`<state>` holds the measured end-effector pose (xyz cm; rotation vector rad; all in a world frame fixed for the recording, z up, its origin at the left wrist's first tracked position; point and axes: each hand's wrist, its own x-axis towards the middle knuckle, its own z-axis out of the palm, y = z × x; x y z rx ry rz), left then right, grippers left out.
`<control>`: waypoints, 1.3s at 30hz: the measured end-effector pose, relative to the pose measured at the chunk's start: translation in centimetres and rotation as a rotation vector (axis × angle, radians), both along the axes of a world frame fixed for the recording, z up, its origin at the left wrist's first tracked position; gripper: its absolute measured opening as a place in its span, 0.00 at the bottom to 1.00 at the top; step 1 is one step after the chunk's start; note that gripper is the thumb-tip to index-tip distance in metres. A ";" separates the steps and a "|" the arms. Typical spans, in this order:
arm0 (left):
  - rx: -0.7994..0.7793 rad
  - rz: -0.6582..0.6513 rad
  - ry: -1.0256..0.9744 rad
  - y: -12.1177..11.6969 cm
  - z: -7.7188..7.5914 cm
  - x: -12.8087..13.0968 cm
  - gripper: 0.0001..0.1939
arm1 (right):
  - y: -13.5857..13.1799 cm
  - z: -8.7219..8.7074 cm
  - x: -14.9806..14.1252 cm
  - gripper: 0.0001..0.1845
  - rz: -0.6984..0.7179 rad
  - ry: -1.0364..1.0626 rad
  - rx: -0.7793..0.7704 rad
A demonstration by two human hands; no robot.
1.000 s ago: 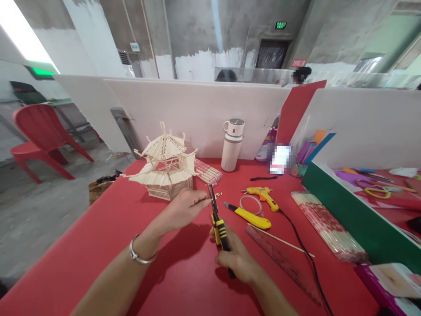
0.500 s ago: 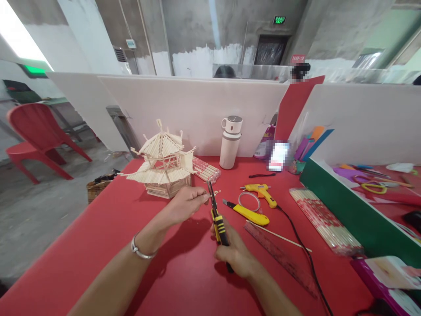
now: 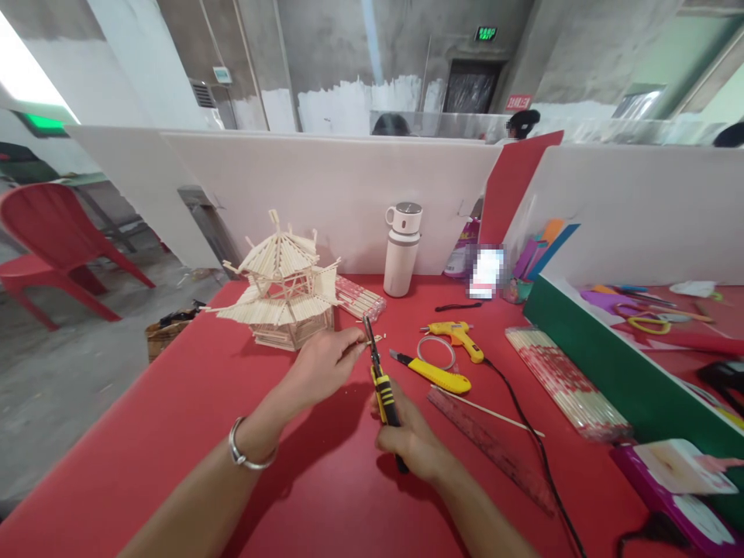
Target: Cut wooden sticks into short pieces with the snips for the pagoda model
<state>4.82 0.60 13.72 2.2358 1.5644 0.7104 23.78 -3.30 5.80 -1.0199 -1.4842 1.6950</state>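
Observation:
My right hand (image 3: pixel 414 435) is wrapped round the yellow-and-black handles of a pair of pliers (image 3: pixel 384 394), jaws pointing up and away from me. My left hand (image 3: pixel 326 364) has its thumb and fingers pinched beside the jaws, on a small wooden stick that mostly hides behind the fingertips. Pale wood bits lie just beyond the jaws. Behind my left hand stands a pagoda model (image 3: pixel 284 316) built of thin wooden sticks, with two tiers of roof. A yellow utility knife (image 3: pixel 439 376) lies to the right of the pliers.
Right of the knife are a yellow glue gun (image 3: pixel 459 335) with a black cord, a ruler (image 3: pixel 491 449) and a single stick (image 3: pixel 500 415). Bundled sticks (image 3: pixel 566 384) lie beside a green divider (image 3: pixel 616 372). A white flask (image 3: pixel 402 260) stands at the back, before a white partition (image 3: pixel 325 201).
The view has shifted slightly, so the scene sits a little further left. Both hands keep nearly the same pose, and the pliers' jaws look closer together by the left fingertips.

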 end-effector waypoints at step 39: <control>-0.153 -0.030 -0.264 1.0 -1.2 0.0 0.16 | 0.4 0.1 0.1 0.22 0.015 0.025 -0.055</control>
